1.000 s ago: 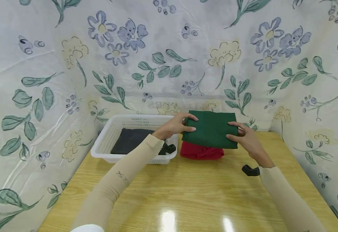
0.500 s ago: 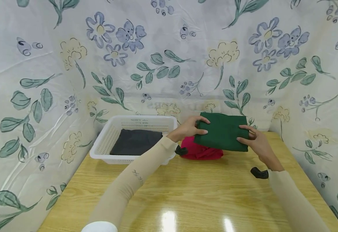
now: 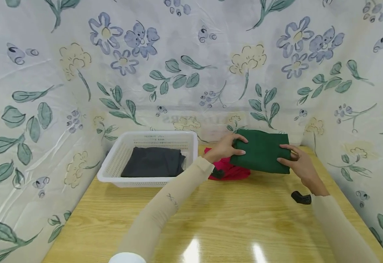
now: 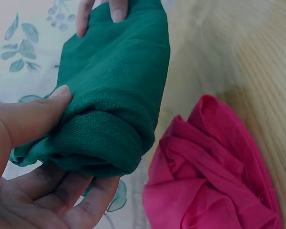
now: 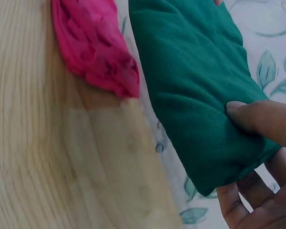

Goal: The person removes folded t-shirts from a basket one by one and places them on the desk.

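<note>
A green folded cloth [image 3: 262, 151] is held between both hands above the back right of the table. My left hand [image 3: 226, 148] pinches its left edge, thumb on one face and fingers on the other, as the left wrist view shows. At the opposite edge my right hand [image 3: 298, 162] grips it the same way; in the right wrist view the thumb presses into the green cloth [image 5: 195, 95]. Beneath and to the left lies a crumpled red cloth [image 3: 234, 173], partly hidden by the left hand and the green cloth. It looks pink in the left wrist view [image 4: 209, 171].
A white plastic basket [image 3: 102, 175] stands at the back left, with a dark grey folded cloth [image 3: 153, 162] inside. Both rest on the wooden table [image 3: 191, 215]. A floral sheet [image 3: 178, 36] hangs behind and along the sides. Black camera pieces [image 3: 300, 197] sit at the wrists.
Both hands have carried the green cloth to the right, off the red cloth's upper side and slightly lower in view. The left forearm has moved away from the basket, uncovering more of the grey cloth.
</note>
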The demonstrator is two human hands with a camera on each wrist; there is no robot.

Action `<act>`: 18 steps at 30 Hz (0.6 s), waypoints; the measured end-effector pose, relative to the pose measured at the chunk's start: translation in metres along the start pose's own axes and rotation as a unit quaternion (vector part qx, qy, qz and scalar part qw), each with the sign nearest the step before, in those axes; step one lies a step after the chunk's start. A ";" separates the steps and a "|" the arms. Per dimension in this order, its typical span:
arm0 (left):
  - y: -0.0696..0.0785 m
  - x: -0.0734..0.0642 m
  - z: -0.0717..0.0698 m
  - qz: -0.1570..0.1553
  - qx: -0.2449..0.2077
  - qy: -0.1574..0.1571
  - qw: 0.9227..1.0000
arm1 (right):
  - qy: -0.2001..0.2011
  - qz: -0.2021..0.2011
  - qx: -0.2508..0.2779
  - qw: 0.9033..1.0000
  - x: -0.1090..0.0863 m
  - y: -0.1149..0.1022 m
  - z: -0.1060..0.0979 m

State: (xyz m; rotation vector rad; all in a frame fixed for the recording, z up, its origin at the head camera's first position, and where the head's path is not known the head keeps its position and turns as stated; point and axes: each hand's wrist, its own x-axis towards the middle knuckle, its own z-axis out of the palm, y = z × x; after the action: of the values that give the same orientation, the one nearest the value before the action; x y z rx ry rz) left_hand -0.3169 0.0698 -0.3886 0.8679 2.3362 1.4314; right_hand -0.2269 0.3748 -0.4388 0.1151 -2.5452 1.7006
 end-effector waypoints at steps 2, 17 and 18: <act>0.001 0.004 0.004 0.005 -0.001 -0.004 1.000 | 0.004 0.001 -0.006 1.000 -0.001 0.003 -0.004; -0.009 0.023 0.039 -0.006 -0.008 0.012 1.000 | 0.023 0.013 -0.026 0.999 -0.003 0.020 -0.024; -0.010 0.024 0.041 -0.005 -0.010 0.013 1.000 | 0.023 0.017 -0.024 0.999 -0.002 0.022 -0.025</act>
State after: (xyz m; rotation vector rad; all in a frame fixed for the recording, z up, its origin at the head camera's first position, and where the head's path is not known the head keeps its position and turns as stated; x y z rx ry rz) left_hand -0.3181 0.1107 -0.4150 0.8354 2.3383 1.4670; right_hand -0.2263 0.4067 -0.4499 0.0301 -2.5660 1.6316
